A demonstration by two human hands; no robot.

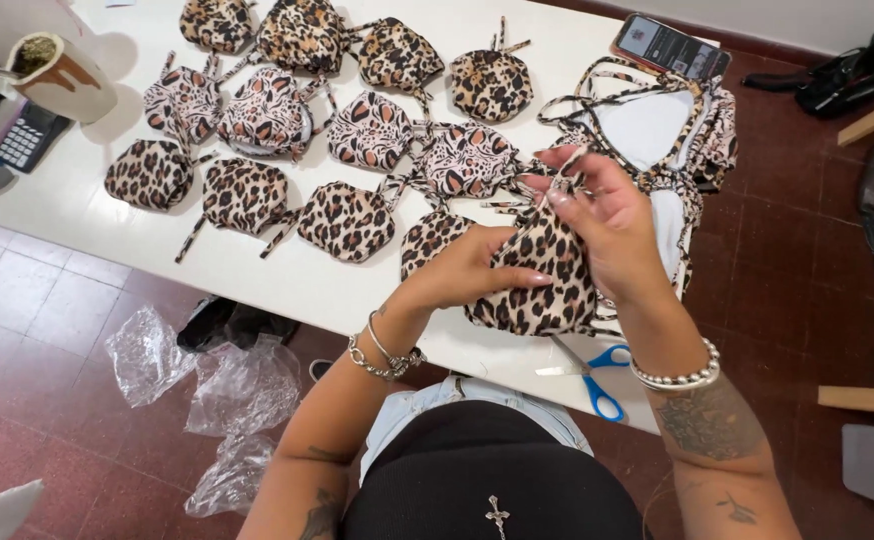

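I watched both hands work above the near edge of the white desk (287,290), over its right half. The left hand (462,272) had its grip closed on a bundled leopard-print fabric piece (547,285), thumb and fingers pressed flat along its soft, bunched front. The right hand (602,225) held the same piece from behind, fingertips pinching a thin strap at its top. The piece sat between the palms, lifted just above the desk. Blue-handled scissors (592,375) lay right at the desk's front edge beneath it. Folded leopard-print bundles (347,220), rounded and tied with narrow strings, filled the left and middle of the desk in loose rows, leaving bare room only along the near edge. Crinkled clear plastic bags (242,390) lay on the reddish tiled floor (807,290) below.
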